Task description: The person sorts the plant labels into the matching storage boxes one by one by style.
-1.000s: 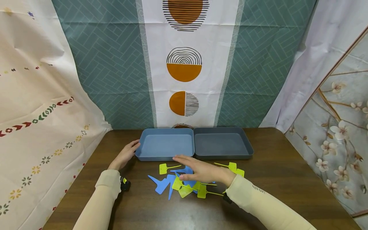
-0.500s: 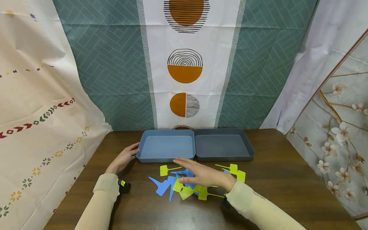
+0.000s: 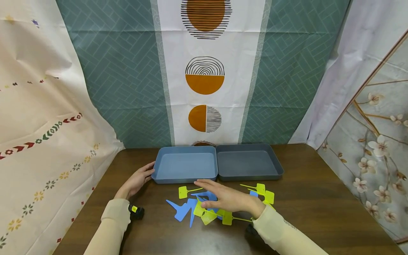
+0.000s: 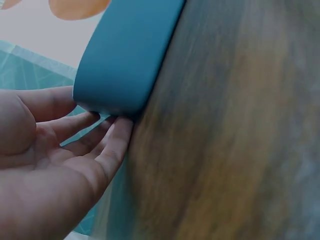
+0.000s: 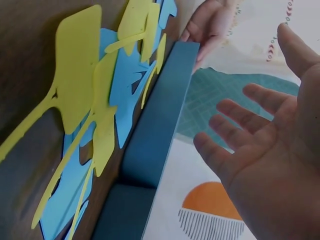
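My left hand point(image 3: 134, 183) is at the left end of a blue tray point(image 3: 186, 164). Its fingertips touch the tray's corner, fingers extended and relaxed, as the left wrist view shows from close by at the tray wall point(image 4: 130, 60). Over a loose pile of T-shaped plastic plant tags hovers my right hand point(image 3: 227, 196), palm down, with fingers spread and nothing held. Some tags are yellow point(image 3: 183, 192), others blue point(image 3: 181, 211). In the right wrist view several overlapping tags, such as a yellow one point(image 5: 77, 65), lie beside the open right hand point(image 5: 270, 135). That hand partly covers the pile in the head view.
A dark grey tray point(image 3: 248, 163) stands right against the blue one at the back of the brown wooden table point(image 3: 172, 237). Patterned cloths hang behind and at both sides. A black wrist camera point(image 3: 137, 212) is strapped below the left sleeve.
The head view has tilted up slightly, so everything sits a little lower in it. Both hands, the trays and the tags keep nearly the same places relative to each other.
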